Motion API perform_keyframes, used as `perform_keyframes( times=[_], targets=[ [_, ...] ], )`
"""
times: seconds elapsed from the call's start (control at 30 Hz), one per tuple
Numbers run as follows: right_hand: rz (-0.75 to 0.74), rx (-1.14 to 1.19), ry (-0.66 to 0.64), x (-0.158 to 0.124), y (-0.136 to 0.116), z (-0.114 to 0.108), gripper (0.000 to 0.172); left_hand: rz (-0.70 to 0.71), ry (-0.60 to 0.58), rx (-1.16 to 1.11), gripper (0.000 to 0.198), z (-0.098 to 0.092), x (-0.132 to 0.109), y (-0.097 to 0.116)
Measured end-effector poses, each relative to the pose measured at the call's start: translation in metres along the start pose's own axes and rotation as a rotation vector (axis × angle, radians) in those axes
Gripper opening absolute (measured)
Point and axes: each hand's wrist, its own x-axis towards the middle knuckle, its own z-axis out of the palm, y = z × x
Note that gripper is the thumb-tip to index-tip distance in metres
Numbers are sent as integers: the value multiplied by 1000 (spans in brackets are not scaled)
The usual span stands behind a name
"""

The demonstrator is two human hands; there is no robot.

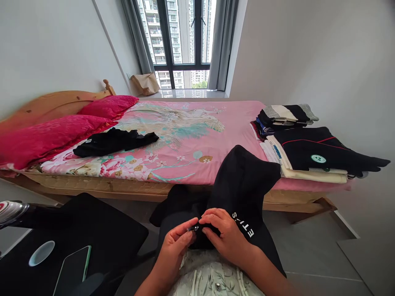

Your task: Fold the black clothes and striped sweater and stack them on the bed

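A black garment (239,193) with white letters lies across my lap, its upper part rising against the bed's edge. My left hand (179,240) is closed, thumb and forefinger pinching a small shiny piece (193,228) that looks like a zipper end. Close beside it, my right hand (220,230) is closed too, its fingertips pressed on the black cloth by that piece. The fingertips of both hands nearly meet. Fingers and dark fabric partly hide the small piece, so its exact shape does not show.
Ahead stands a bed with a pink flowered sheet (185,144), where another black garment (115,142) lies. Folded clothes (308,154) are stacked at its right end. On my left, a black table (101,222) bears a phone (72,269) and a small white cup (41,253).
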Motion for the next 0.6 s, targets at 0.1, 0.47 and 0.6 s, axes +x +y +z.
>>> perform_keyframes(
  times=[0.1, 0.47, 0.6],
  targets=[
    [-6, 33, -28, -1, 1, 3, 22, -35, 21, -23, 29, -1, 5, -3],
    [-85, 13, -186, -1, -9, 3, 46, 1, 22, 227, 71, -7, 18, -6],
    [-14, 3, -113, 1, -12, 3, 23, 113, 76, 407, 63, -1, 17, -10]
  ],
)
